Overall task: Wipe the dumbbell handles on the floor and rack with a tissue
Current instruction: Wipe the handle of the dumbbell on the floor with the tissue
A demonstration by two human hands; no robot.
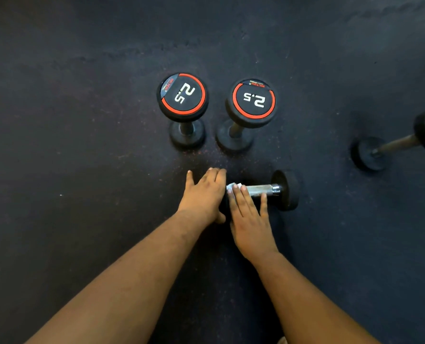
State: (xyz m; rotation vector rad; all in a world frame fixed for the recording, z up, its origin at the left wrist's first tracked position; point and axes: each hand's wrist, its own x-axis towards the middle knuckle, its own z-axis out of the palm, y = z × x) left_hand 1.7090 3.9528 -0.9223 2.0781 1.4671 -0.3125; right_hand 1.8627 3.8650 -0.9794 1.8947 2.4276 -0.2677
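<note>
A small dumbbell (284,189) lies on its side on the dark floor, its chrome handle (262,190) pointing left to right. My right hand (248,217) presses a white tissue (232,187) onto the left part of that handle, fingers laid over it. My left hand (205,194) rests flat over the dumbbell's left head, which it hides. Two black dumbbells marked 2.5 with red rings stand upright just beyond, one on the left (183,95) and one on the right (252,101).
Another dumbbell (400,142) stands tilted at the right edge, partly cut off. Dark rubber flooring (82,145) surrounds everything. No rack is in view.
</note>
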